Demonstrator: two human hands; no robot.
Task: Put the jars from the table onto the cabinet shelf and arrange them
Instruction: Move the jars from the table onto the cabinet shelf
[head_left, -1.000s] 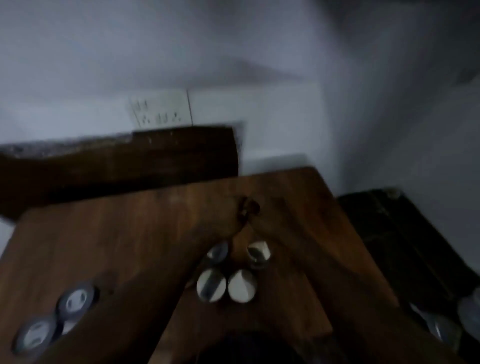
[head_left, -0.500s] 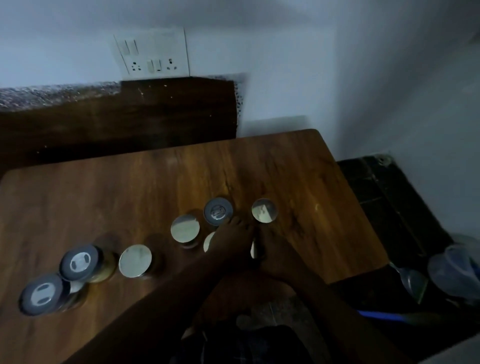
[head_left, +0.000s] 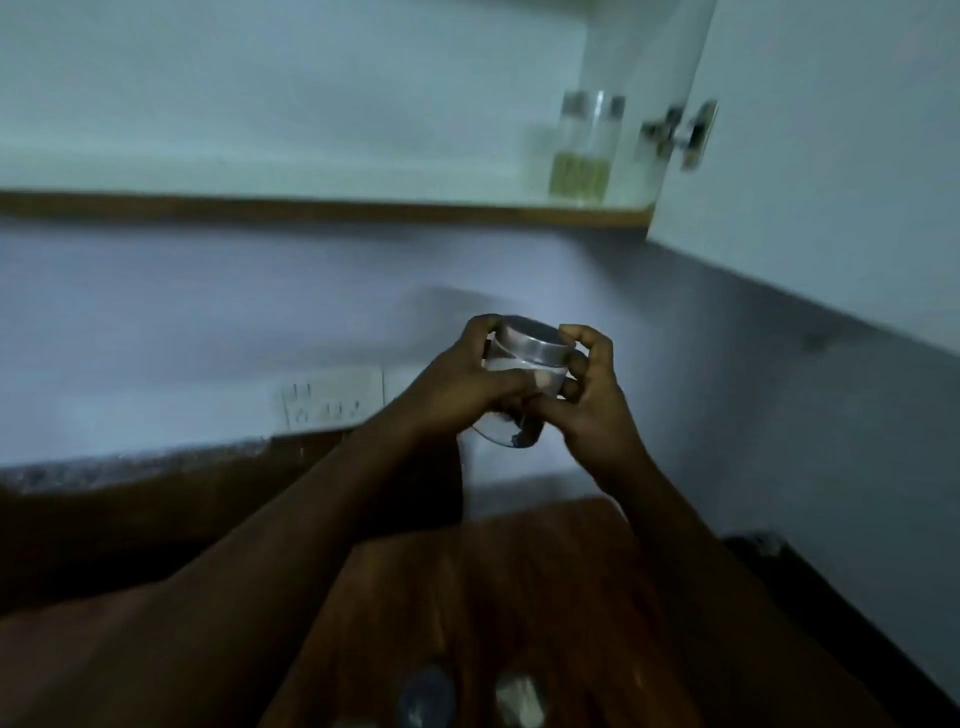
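Jar (head_left: 519, 366) between left grip (head_left: 457, 387) and right grip (head_left: 592, 400): silver-topped, clear glass, white fill. Up-right of them, shelf jar (head_left: 584, 150): silver-topped, green fill. Below, worktop (head_left: 519, 571): brown wood grain.

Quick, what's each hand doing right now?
Left hand: closed, holding the jar.
Right hand: closed, holding the same jar.

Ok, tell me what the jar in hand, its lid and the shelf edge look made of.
Jar: clear glass or plastic, see-through wall; blur leaves it open. Lid: probably metal, grey with a dull sheen. Shelf edge: wood or wood-look banding, a brown strip along the front.
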